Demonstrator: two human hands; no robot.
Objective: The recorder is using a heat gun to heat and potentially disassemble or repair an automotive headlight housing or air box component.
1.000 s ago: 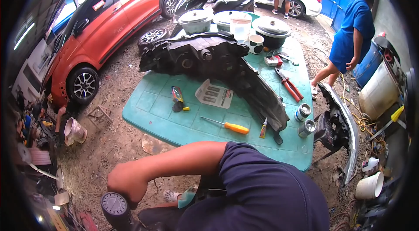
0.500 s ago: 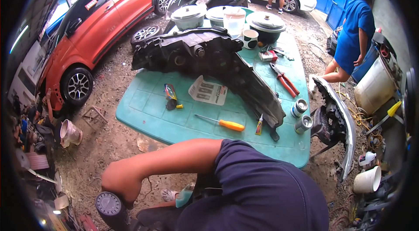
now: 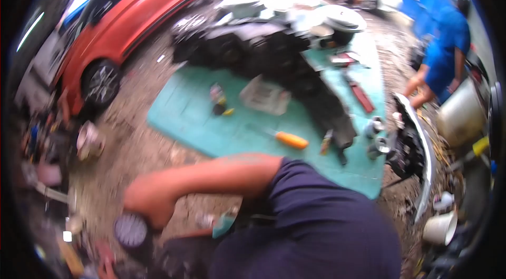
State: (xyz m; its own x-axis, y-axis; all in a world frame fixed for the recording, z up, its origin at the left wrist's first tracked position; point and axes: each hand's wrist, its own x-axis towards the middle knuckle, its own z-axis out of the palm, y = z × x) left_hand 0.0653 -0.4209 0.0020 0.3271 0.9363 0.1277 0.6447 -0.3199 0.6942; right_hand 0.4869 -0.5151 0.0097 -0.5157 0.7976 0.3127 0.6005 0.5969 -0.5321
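Observation:
My right arm, in a navy sleeve, reaches across to the left. At its end my right hand (image 3: pixel 150 202) is closed around a dark tool with a round, grey, slotted end (image 3: pixel 132 230); its fingers are mostly hidden. I cannot find my left hand; a strip of skin and a teal piece (image 3: pixel 225 224) below the arm are unclear. Beyond the arm, a large black headlight housing (image 3: pixel 253 44) lies on the green table (image 3: pixel 179 102). Near it are an orange-handled screwdriver (image 3: pixel 292 140), a small tube (image 3: pixel 327 142), a printed card (image 3: pixel 266 94) and red-handled pliers (image 3: pixel 361 95).
Two small cans (image 3: pixel 379 147) stand by the table's right edge. A second headlight (image 3: pixel 408 144) stands beside it. Lidded pots (image 3: pixel 340 18) fill the far end. A red car (image 3: pixel 137 21) is at left, a person in blue (image 3: pixel 447 42) at right, a white bucket (image 3: pixel 441 228) lower right.
The view has swung, so the table and cars sit farther right and higher, blurred by motion. My arm and the dark tool keep nearly the same place in the picture.

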